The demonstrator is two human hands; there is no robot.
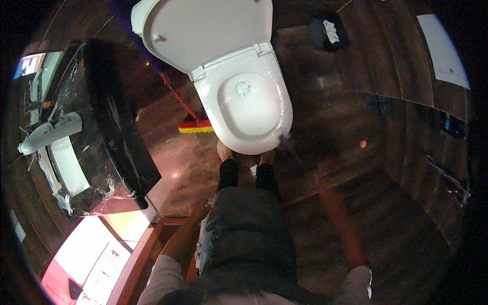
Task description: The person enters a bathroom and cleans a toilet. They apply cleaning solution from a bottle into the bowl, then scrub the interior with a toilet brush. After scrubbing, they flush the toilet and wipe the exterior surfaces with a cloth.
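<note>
A white toilet (284,110) stands before me with its lid (213,26) raised and water in the bowl. At the lower right of its rim is the blurred bristle head of what looks like a toilet brush (284,139). Its thin dark handle runs back towards my right hand (315,174), which is smeared by motion and dim but appears closed on it. My left hand (204,206) hangs beside my left thigh, next to the dark apron (251,228); its fingers are too dark to make out. My feet (225,151) are close against the toilet's front.
A red broom (194,124) with yellow bristles leans left of the toilet. Further left, a dark counter (126,164) carries a white bottle (57,131) lying across it. A dark bin (318,34) with white paper sits back right. A small orange object (363,144) lies on the brown floor.
</note>
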